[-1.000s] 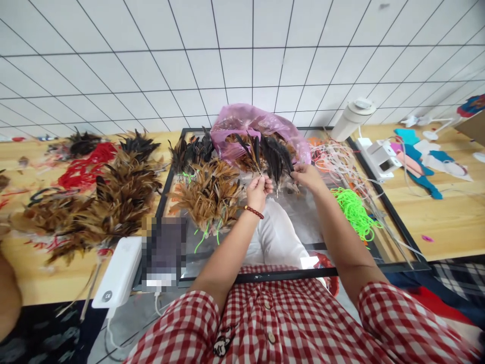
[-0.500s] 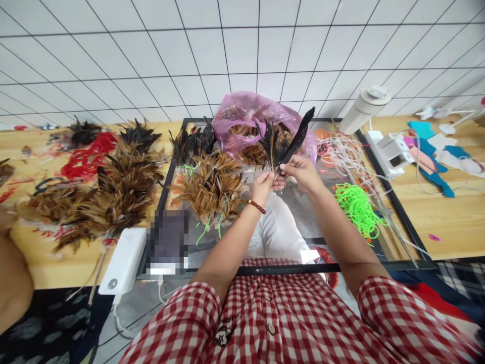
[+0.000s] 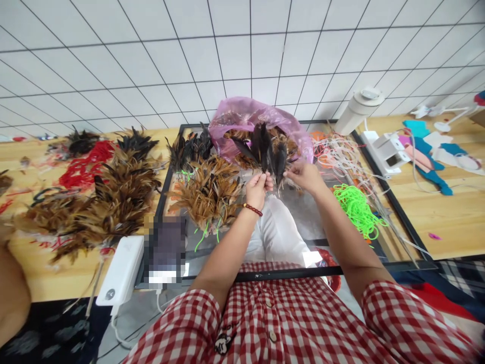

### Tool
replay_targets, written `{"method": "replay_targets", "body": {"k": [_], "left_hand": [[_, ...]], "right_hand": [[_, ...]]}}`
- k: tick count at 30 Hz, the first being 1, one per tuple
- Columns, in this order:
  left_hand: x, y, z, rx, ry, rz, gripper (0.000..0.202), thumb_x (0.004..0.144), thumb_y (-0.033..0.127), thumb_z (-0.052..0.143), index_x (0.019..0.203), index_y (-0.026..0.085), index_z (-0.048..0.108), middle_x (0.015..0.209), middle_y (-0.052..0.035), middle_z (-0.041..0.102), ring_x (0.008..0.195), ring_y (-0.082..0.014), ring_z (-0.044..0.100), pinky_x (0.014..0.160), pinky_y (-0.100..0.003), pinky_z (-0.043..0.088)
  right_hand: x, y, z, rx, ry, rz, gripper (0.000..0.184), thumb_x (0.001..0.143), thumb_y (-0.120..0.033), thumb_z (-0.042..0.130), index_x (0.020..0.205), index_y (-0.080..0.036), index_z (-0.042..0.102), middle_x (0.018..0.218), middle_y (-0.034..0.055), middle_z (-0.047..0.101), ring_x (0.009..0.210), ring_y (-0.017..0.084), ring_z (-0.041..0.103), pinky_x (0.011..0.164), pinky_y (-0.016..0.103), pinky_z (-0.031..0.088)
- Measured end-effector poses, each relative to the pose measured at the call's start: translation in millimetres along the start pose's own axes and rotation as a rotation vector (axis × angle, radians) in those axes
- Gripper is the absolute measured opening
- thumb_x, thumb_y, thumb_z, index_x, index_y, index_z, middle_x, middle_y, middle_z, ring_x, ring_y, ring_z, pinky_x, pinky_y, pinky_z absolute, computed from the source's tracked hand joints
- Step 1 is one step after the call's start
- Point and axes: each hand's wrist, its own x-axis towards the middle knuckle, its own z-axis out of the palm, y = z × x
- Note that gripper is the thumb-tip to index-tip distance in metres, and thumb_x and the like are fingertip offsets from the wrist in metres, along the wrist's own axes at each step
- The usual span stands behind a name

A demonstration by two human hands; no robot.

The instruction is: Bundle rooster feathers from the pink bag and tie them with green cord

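Observation:
My left hand is closed around the lower ends of several black feathers, which stand up in a loose fan. My right hand is pinched at the edge of the rightmost black feather, low near its base. Both hands are above the glass-topped frame, in front of a pink plastic bag with brown feathers inside. Bunches of brown feathers tied with green cord lie left of my left hand, with black feather bunches behind them.
Bright green cord and tangled pale cords lie to the right. A white bottle and white charger stand beyond. At left are more feather bunches, red cord, a white power bank and another person's arm.
The long black feather at my right hand now stands lower, beside those in my left. My right hand has moved slightly apart from my left, and the feathers have turned to face forward.

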Motion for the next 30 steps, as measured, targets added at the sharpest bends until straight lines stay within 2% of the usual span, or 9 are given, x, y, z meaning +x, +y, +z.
{"method": "replay_targets", "body": {"k": [4, 9, 12, 14, 17, 19, 23, 26, 30], "left_hand": [[0, 2, 0.8, -0.027, 0.04, -0.01, 0.014, 0.086, 0.021, 0.074, 0.079, 0.013, 0.064, 0.06, 0.0034, 0.064, 0.048, -0.0051, 0.058, 0.05, -0.019, 0.048], [-1, 0, -2.5, -0.023, -0.022, 0.017, 0.022, 0.085, 0.032, 0.077, 0.083, 0.014, 0.064, 0.069, -0.0003, 0.069, 0.059, -0.0094, 0.067, 0.063, -0.024, 0.055], [1, -2, -4.4, -0.024, -0.002, 0.039, 0.021, 0.086, 0.033, 0.075, 0.084, 0.014, 0.065, 0.071, -0.0013, 0.07, 0.062, -0.0094, 0.067, 0.07, -0.026, 0.056], [2, -3, -4.6, -0.016, 0.01, 0.034, 0.018, 0.087, 0.029, 0.073, 0.083, 0.014, 0.065, 0.068, -0.0005, 0.068, 0.058, -0.0089, 0.065, 0.067, -0.025, 0.054], [3, -3, -3.5, -0.009, 0.006, 0.023, 0.014, 0.087, 0.025, 0.072, 0.083, 0.014, 0.066, 0.064, 0.0003, 0.066, 0.054, -0.0081, 0.062, 0.059, -0.022, 0.05], [2, -3, -2.4, -0.012, 0.006, 0.024, 0.016, 0.087, 0.027, 0.074, 0.083, 0.014, 0.065, 0.064, 0.0009, 0.067, 0.053, -0.0073, 0.062, 0.057, -0.02, 0.05], [0, -5, -1.3, 0.003, -0.003, 0.021, 0.018, 0.086, 0.029, 0.075, 0.082, 0.014, 0.065, 0.068, -0.0011, 0.071, 0.059, -0.0097, 0.067, 0.063, -0.023, 0.055], [-1, -8, -1.6, 0.046, -0.049, 0.002, 0.017, 0.087, 0.028, 0.074, 0.082, 0.013, 0.066, 0.072, -0.0042, 0.073, 0.062, -0.0134, 0.071, 0.065, -0.027, 0.057], [-2, -9, -3.0, 0.106, -0.092, 0.0, 0.02, 0.084, 0.03, 0.077, 0.082, 0.013, 0.066, 0.071, -0.0031, 0.072, 0.058, -0.0134, 0.07, 0.06, -0.026, 0.056]], "right_hand": [[-11, -6, 10, -0.226, -0.17, 0.064, 0.033, 0.079, -0.055, 0.069, 0.075, -0.022, 0.074, 0.073, 0.007, 0.072, 0.073, 0.023, 0.067, 0.06, 0.03, 0.037], [-15, -11, 15, -0.305, -0.167, 0.045, 0.015, 0.077, -0.032, 0.065, 0.081, -0.022, 0.076, 0.084, 0.0085, 0.077, 0.083, 0.026, 0.071, 0.062, 0.03, 0.04], [-10, -2, 6, -0.131, -0.084, 0.032, 0.006, 0.073, -0.025, 0.065, 0.072, -0.02, 0.07, 0.073, 0.005, 0.072, 0.074, 0.022, 0.068, 0.063, 0.029, 0.042], [-7, 4, 2, 0.161, -0.036, 0.051, 0.005, 0.07, -0.024, 0.067, 0.07, -0.02, 0.063, 0.066, 0.002, 0.068, 0.065, 0.018, 0.065, 0.06, 0.027, 0.043], [-6, 7, 4, 0.682, -0.078, 0.138, 0.027, 0.06, -0.031, 0.078, 0.072, -0.022, 0.055, 0.06, -0.002, 0.064, 0.057, 0.016, 0.062, 0.054, 0.025, 0.044], [-7, 6, 8, 0.87, -0.106, 0.155, 0.042, 0.05, -0.037, 0.086, 0.07, -0.023, 0.053, 0.057, -0.003, 0.063, 0.056, 0.015, 0.062, 0.052, 0.024, 0.044], [-8, 0, 11, 0.939, -0.024, 0.046, 0.042, 0.056, -0.049, 0.087, 0.066, -0.02, 0.058, 0.058, -0.0024, 0.062, 0.051, 0.01, 0.051, 0.051, 0.023, 0.037], [-6, -9, 11, 0.959, 0.038, -0.048, 0.04, 0.061, -0.05, 0.086, 0.062, -0.02, 0.059, 0.053, -0.0056, 0.052, 0.05, 0.007, 0.039, 0.053, 0.024, 0.033], [-3, -25, 24, 0.918, 0.002, -0.085, 0.046, 0.06, -0.058, 0.083, 0.06, -0.02, 0.056, 0.058, -0.0048, 0.049, 0.058, 0.011, 0.044, 0.06, 0.026, 0.038]]}}
